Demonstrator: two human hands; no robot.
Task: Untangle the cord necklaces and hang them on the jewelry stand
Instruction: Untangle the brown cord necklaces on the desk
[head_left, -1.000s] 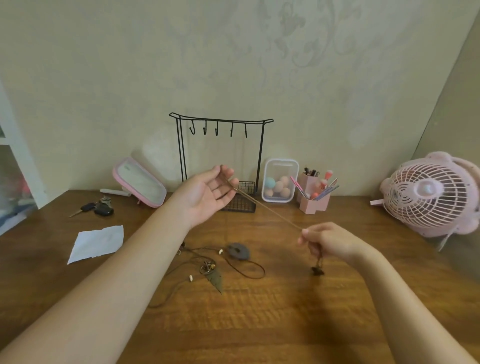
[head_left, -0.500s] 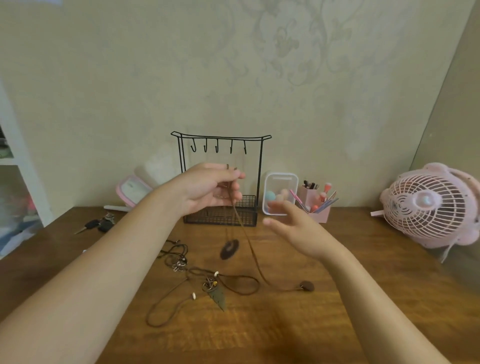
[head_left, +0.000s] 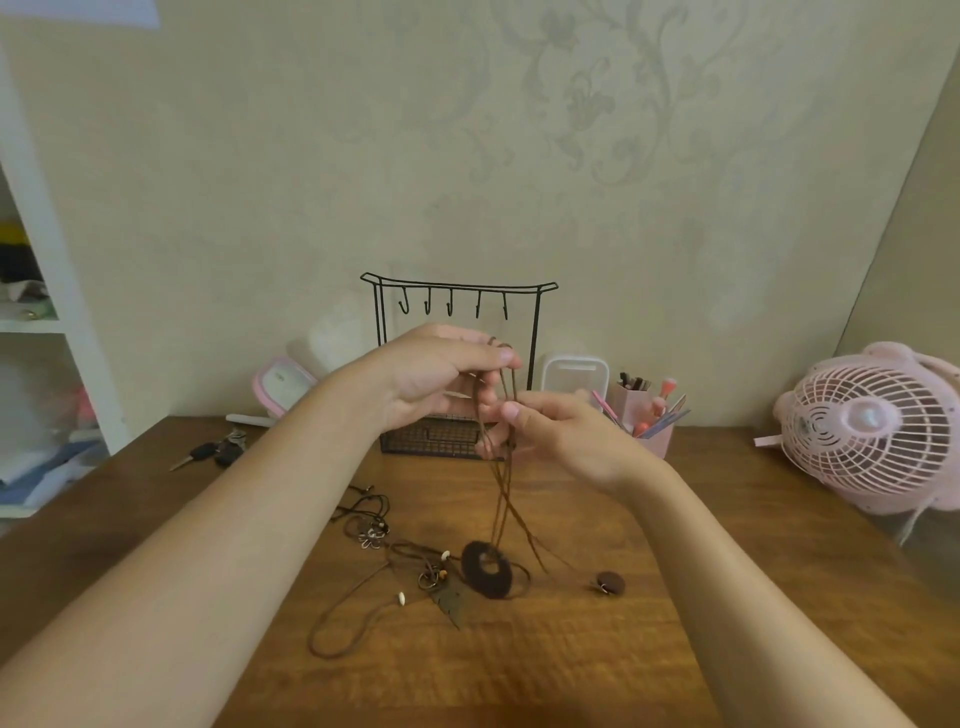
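Observation:
My left hand (head_left: 441, 371) holds the top of a brown cord necklace (head_left: 503, 488) in front of the black wire jewelry stand (head_left: 457, 312), whose hooks are bare. My right hand (head_left: 561, 431) pinches the same cords just below. The cords hang down to a dark ring pendant (head_left: 487, 569), and one strand trails to a small round brown pendant (head_left: 610, 582) on the table. A leaf pendant necklace (head_left: 447, 603) and a flower pendant necklace (head_left: 371, 535) lie loosely tangled on the wood to the left.
A pink fan (head_left: 872, 431) stands at the right. A pink pen holder (head_left: 649, 410) and a clear box (head_left: 574, 374) sit beside the stand. A pink mirror (head_left: 280, 382) and keys (head_left: 213, 454) lie at the back left, near white shelves (head_left: 41, 322).
My right hand has come up and taken hold of the cords below my left hand. The ring pendant has dropped lower. The camera has tilted, so the stand sits lower in view.

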